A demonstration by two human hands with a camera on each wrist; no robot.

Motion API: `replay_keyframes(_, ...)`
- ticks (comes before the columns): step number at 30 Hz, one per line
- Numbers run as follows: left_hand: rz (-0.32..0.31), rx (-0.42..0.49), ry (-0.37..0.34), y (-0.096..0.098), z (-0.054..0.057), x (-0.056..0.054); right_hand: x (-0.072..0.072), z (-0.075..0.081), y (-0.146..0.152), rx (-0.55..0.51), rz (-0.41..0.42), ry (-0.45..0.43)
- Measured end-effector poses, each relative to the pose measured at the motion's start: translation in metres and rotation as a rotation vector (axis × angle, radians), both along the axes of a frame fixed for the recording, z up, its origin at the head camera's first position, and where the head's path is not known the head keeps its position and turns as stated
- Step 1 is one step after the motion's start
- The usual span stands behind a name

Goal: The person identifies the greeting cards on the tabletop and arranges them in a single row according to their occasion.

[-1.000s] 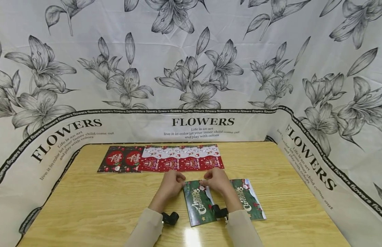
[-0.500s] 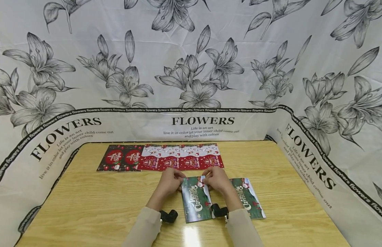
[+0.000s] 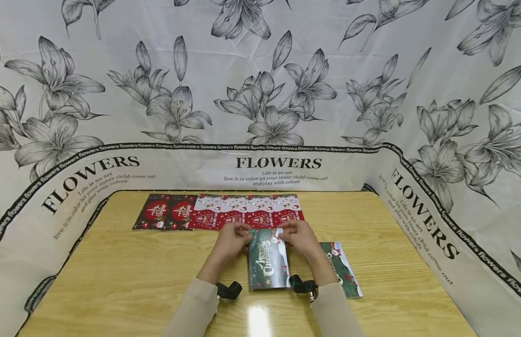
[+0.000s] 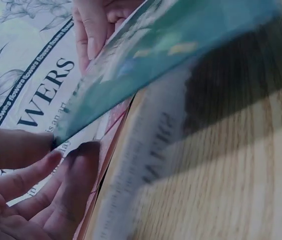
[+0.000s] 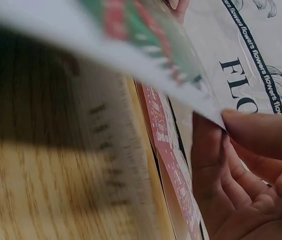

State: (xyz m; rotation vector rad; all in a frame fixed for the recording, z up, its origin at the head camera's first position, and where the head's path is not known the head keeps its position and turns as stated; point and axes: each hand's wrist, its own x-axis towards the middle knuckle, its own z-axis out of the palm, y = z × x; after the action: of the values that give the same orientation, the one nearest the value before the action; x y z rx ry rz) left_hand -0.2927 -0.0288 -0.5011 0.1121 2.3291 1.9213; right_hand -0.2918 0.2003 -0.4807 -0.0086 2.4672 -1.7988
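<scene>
A green Christmas card [image 3: 266, 262] with "Merry Christmas" lettering is held up at its far corners, tilted above the wooden table. My left hand [image 3: 231, 241] pinches its far left corner between thumb and fingers; the left wrist view shows the thumb over the card's [image 4: 126, 75] corner. My right hand [image 3: 300, 238] pinches the far right corner, and in the right wrist view the thumb [image 5: 265, 132] and forefinger meet at that corner. Under the raised card, its shadow falls on the table. A second green card [image 3: 346, 274] lies right of my right forearm, partly covered by it.
Along the table's back lies an overlapping row: two dark cards with red circles [image 3: 156, 211] at left, then several red and white cards [image 3: 260, 217]. A floral curtain [image 3: 281, 168] borders the table [image 3: 159, 281] at the back and sides.
The green card has come off the table and moved away from the body, toward the card row, with both hands pinching its far corners. The second green card stays put.
</scene>
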Motion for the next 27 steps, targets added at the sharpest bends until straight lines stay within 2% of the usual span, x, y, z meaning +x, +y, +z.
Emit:
replay_keyframes(5, -0.063, 0.04, -0.023, -0.001, 0.001, -0.002, -0.004, 0.0, 0.001, -0.094, -0.118, 0.037)
replay_keyframes(9, -0.108, 0.082, -0.041, -0.002, 0.0, -0.001, -0.006, -0.002, 0.003, -0.107, -0.197, 0.066)
replay_keyframes(15, -0.171, 0.108, -0.02, -0.003, 0.0, 0.0, -0.009, -0.004, 0.006, -0.144, -0.296, 0.051)
replay_keyframes(22, -0.189, 0.103, -0.017, -0.005, 0.0, 0.0, -0.011, -0.005, 0.006, -0.175, -0.3, 0.051)
replay_keyframes(27, -0.147, 0.1, -0.039, -0.007, -0.002, -0.001, -0.01, -0.007, 0.004, -0.209, -0.279, 0.037)
